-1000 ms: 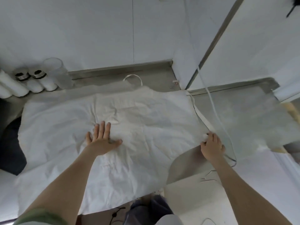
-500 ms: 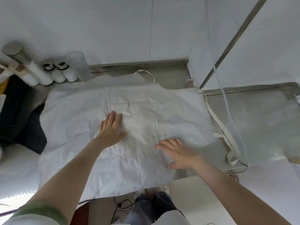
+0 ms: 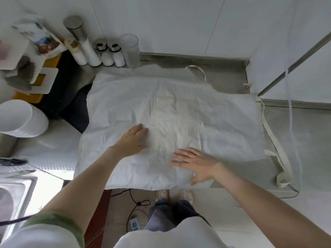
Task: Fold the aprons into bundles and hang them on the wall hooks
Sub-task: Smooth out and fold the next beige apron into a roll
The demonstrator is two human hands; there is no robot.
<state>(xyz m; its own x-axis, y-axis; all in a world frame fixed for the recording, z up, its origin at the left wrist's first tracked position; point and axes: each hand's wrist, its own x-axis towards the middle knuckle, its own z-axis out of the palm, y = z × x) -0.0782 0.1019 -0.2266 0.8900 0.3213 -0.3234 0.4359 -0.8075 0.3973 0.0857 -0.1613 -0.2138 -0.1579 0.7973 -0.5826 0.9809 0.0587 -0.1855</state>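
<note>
The right hand [image 3: 197, 165] is off the strap [image 3: 272, 138] now. It and the left hand [image 3: 133, 140] lie flat and empty on the apron [image 3: 179, 104]. Smoothing before the first fold, I reckon.

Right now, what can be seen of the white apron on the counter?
The white apron lies spread flat on the steel counter, creased, seemingly cotton. Its neck loop points toward the wall; cream tie straps trail off its right side. The left hand and right hand press flat on its middle.
</note>
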